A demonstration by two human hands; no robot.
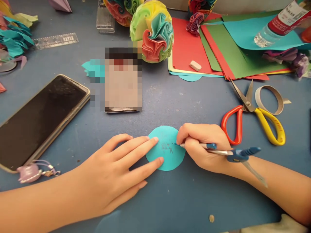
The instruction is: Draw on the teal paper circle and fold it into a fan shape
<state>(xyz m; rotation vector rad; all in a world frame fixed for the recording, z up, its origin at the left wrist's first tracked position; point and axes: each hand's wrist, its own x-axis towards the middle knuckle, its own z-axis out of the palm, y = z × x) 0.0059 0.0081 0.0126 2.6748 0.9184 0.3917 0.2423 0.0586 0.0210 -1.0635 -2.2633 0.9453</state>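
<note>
Left forearm (58, 197) nearest me; my left hand (111, 173) loosely spread, fingertips on paper circle (167, 163), flat on table (175, 204) between hands; my right hand (202, 160) pinching compass (239, 155), tip by scribbled marks (167, 148); scissors (248, 103) beyond right wrist, blades apart, tape roll (280, 106) beside

There was one left hand (116, 168) and one right hand (211, 134), total two. Between them was one blue paper disc (167, 163). Also counted: one compass (238, 155), one scissors (248, 104), one tape roll (279, 109), one eraser (195, 65), one ruler (57, 41), one bottle (274, 29), one pink charm (30, 173). Curled-paper balls (152, 30) numbered at least two. Coloured sheets (186, 42) overlapped, total unclear.
</note>
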